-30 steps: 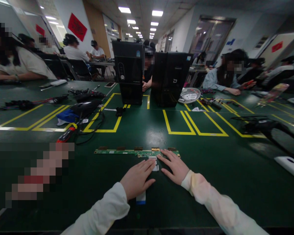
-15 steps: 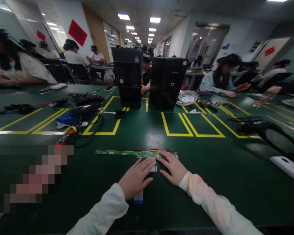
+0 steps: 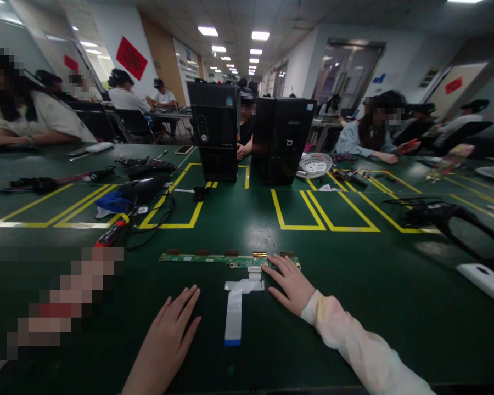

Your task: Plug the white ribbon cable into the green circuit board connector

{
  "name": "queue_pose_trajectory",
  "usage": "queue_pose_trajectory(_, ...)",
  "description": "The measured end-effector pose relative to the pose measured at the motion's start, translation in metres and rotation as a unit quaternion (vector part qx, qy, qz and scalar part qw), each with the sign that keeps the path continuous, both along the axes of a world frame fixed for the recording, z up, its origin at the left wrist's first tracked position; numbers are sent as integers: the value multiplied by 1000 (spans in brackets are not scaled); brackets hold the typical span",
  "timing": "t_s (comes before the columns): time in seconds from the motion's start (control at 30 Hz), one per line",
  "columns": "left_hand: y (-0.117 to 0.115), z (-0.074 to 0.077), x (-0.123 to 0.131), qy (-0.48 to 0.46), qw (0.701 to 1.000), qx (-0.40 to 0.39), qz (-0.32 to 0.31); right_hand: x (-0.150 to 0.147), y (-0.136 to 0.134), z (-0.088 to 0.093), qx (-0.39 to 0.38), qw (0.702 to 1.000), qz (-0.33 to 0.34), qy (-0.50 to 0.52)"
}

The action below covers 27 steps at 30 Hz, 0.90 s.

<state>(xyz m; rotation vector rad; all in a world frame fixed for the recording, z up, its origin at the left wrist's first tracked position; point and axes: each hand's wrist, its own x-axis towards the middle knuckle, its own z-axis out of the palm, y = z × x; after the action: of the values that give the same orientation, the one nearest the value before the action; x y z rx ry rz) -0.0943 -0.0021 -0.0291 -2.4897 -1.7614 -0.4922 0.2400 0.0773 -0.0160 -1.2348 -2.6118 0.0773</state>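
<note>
A long, narrow green circuit board (image 3: 203, 258) lies across the table in front of me. From a connector at its lower edge a folded white flat ribbon cable (image 3: 234, 315) runs toward me and ends in a blue tip. My right hand (image 3: 290, 285) rests with spread fingers, its fingertips on the board's right part, just right of the connector. Left of the cable, my left hand (image 3: 168, 334) is over the table with fingers stretched out, apart from both cable and board. Nothing is held in either hand.
Two black computer towers (image 3: 214, 131) stand beyond the board on the green table (image 3: 313, 351), which carries yellow tape outlines. At left lie a red-handled tool (image 3: 111, 233) and black cables. A white device (image 3: 483, 285) is at right. Several people sit around.
My left hand has pulled back from the connector, down and to the left, and the ribbon cable now shows in full. My right hand stays on the board.
</note>
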Motion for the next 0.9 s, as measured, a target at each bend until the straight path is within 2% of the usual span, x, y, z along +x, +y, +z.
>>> queue_pose_trajectory(0.1, 1, -4, -5, -12, 1000, 10, 13, -3, 0, 2, 0, 1000, 14, -5)
queue_pose_trajectory(0.43, 5, 4, 3, -24, 1000, -8, 16, -10, 3, 10, -46, 996, 65, -34)
queue_pose_trajectory(0.73, 5, 3, 2, -20, 1000, -15, 18, -10, 1, 12, -83, 993, 44, -65)
queue_pose_trajectory(0.9, 5, 3, 2, -19, 999, -16, 21, 0, -17, 12, -97, 991, -15, -95)
